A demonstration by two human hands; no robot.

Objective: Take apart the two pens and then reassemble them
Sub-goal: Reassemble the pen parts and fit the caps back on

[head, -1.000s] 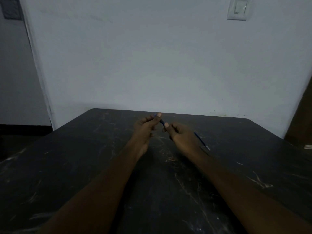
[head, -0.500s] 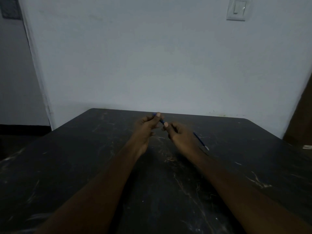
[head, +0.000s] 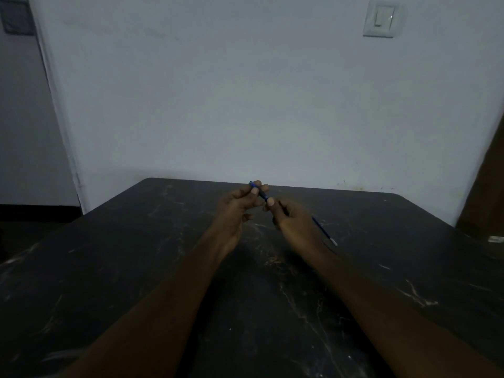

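Both hands meet above the far middle of the dark table [head: 136,268]. My left hand [head: 240,205] pinches the upper end of a blue pen [head: 262,195] between thumb and fingers. My right hand [head: 293,222] grips the lower part of the same pen, thumb close to the left thumb. A thin blue rod with a pale tip [head: 324,233], probably the refill or the second pen, sticks out past the right hand toward the right; whether the hand holds it or it lies on the table is unclear. No other pen part is visible.
A pale wall stands right behind the table's far edge, with a light switch [head: 380,19] high on the right. A dark doorway lies at the left, a brown door or panel [head: 488,186] at the right, and a small pale object [head: 495,238] by the right edge.
The hands have stayed in place on the pen; only small finger shifts show, with the left thumb slightly nearer the right.
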